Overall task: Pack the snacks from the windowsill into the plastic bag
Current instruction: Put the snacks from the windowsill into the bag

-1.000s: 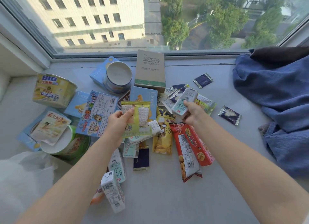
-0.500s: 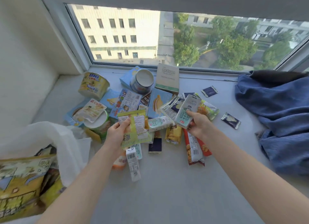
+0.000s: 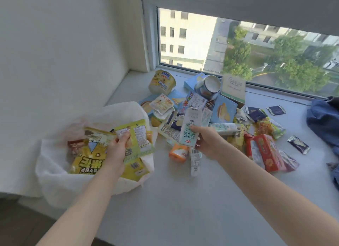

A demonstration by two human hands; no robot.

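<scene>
A white plastic bag [image 3: 55, 172] lies open at the left end of the windowsill, with a big yellow snack packet [image 3: 88, 157] inside. My left hand [image 3: 117, 150] pinches a yellow-green snack packet [image 3: 137, 135] over the bag's mouth. My right hand [image 3: 205, 141] grips a pale green milk carton [image 3: 189, 130], held just right of the bag above the sill. A pile of snacks is spread behind my hands: a yellow noodle cup [image 3: 161, 81], blue boxes [image 3: 222, 109], red packets [image 3: 266, 152] and a small carton [image 3: 194, 161].
A white wall rises on the left and the window frame [image 3: 275, 91] runs along the back. Blue clothing [image 3: 324, 121] is heaped at the right end of the sill. Small dark sachets [image 3: 298, 144] lie loose near it. The sill's front edge [image 3: 128, 238] is close to me.
Both hands have swung left with their items. The yellow-green packet now hangs over the open bag, and the milk carton has moved from above the pile toward the bag.
</scene>
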